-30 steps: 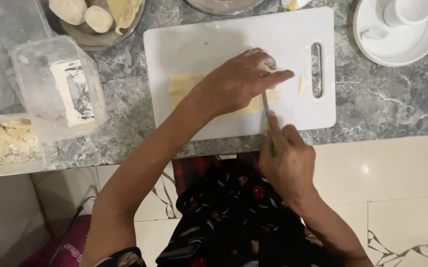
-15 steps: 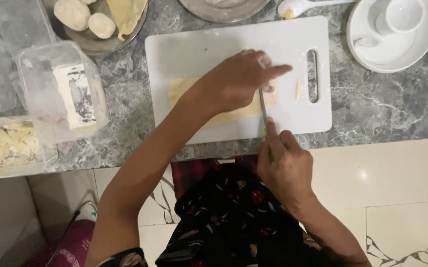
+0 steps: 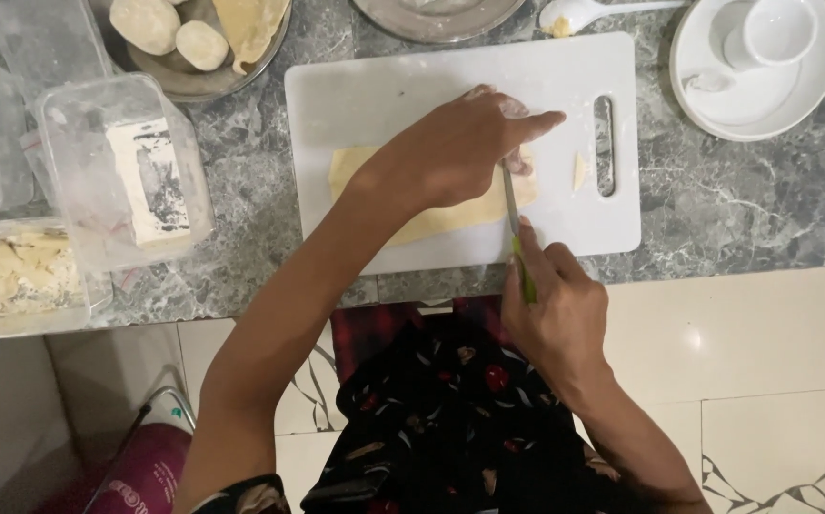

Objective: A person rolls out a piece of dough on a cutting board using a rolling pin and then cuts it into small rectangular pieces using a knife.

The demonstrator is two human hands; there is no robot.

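On the white cutting board (image 3: 384, 95) the left hand (image 3: 460, 143) presses flat the thin dough sheet (image 3: 431, 221), which looks soft, light and easily torn, best held near the cut, while the right hand (image 3: 555, 305), grip closed, holds the knife (image 3: 512, 205).

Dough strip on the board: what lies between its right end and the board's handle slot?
In the head view, one small cut-off dough piece lies on the white cutting board between the dough strip and the handle slot; otherwise bare board.
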